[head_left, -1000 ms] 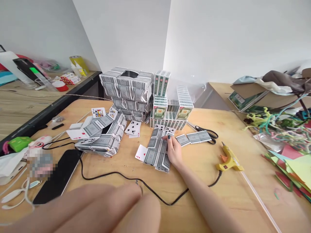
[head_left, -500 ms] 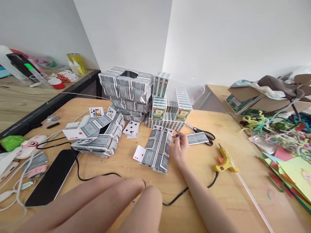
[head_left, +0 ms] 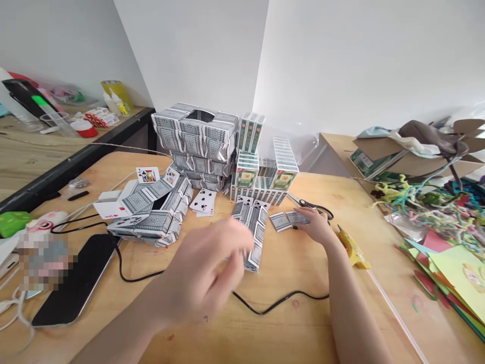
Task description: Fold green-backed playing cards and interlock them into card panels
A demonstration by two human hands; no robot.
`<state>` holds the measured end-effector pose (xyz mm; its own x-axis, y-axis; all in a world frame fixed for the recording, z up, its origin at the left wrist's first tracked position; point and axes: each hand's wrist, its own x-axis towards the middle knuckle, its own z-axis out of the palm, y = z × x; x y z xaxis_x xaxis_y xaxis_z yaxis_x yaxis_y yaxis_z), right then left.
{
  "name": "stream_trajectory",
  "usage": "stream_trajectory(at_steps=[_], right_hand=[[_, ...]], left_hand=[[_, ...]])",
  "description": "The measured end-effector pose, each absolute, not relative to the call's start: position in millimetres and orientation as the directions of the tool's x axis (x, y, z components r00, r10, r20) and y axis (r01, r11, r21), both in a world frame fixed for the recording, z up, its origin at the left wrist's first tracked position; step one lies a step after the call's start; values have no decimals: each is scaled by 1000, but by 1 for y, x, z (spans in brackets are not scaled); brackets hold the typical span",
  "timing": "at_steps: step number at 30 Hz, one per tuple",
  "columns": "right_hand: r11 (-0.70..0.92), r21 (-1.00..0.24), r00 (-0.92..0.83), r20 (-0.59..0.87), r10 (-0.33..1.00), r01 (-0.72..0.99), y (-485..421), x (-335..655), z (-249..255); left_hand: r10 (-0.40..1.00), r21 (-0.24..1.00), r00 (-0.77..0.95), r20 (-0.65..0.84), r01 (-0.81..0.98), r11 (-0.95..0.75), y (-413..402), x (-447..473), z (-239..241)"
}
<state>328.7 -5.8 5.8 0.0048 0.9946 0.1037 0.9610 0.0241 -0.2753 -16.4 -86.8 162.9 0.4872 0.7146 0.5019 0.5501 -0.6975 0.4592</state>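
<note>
Trainee: Status of both hands, head view?

Instructor: Right hand [head_left: 317, 230] lies flat, fingers [head_left: 303, 225] spread, tips touching the short strip of grey-patterned folded playing cards [head_left: 288, 220], just beside the black-handled scissors [head_left: 316, 206]. Left hand [head_left: 212, 265] hovers blurred over the larger woven card panel [head_left: 254, 237]; whether its fingers are apart cannot be told.

Trainee: Step, and surroundings?

Instructor: Probably positioning the strip for joining; the next move calls for aligned edges. Light wooden desk [head_left: 295, 333], yellow glue gun [head_left: 352, 248] near, white walls [head_left: 341, 60] behind.

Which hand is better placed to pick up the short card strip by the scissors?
Right, probably: the right hand touches the card strip; the left hand hovers over the longer card panel.
</note>
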Motion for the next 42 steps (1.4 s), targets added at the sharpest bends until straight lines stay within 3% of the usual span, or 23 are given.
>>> stream_trajectory(at_steps=[5,11,13,16,20,24,29,34,42], right_hand=[[-144,-180,154,41,987,973,-9,322,13],[-191,-192,208,73,975,963,-12,316,37],[-162,-261,191,87,978,952,-13,317,46],[-103,-464,133,33,991,880,-17,317,56],[-104,-754,102,-49,994,648,-21,307,66],[-105,-898,67,-84,994,428,-23,290,73],[-179,-966,-92,-198,976,187,-23,268,76],[-188,-969,-130,-210,969,162,-23,258,71],[-185,-979,-119,-194,974,88,-19,254,66]], left_hand=[[766,482,635,99,643,-596,-39,17,107],[803,386,587,-99,767,-513,-28,54,60],[825,304,554,-110,809,-503,-27,62,53],[865,335,496,-78,830,-446,-28,66,47],[866,362,478,-147,841,-402,-36,55,42],[780,389,584,-226,788,-477,-41,28,43],[672,490,727,-142,641,-590,-34,1,56],[795,504,605,-34,698,-509,-22,9,58],[792,470,603,94,675,-569,-26,22,37]])
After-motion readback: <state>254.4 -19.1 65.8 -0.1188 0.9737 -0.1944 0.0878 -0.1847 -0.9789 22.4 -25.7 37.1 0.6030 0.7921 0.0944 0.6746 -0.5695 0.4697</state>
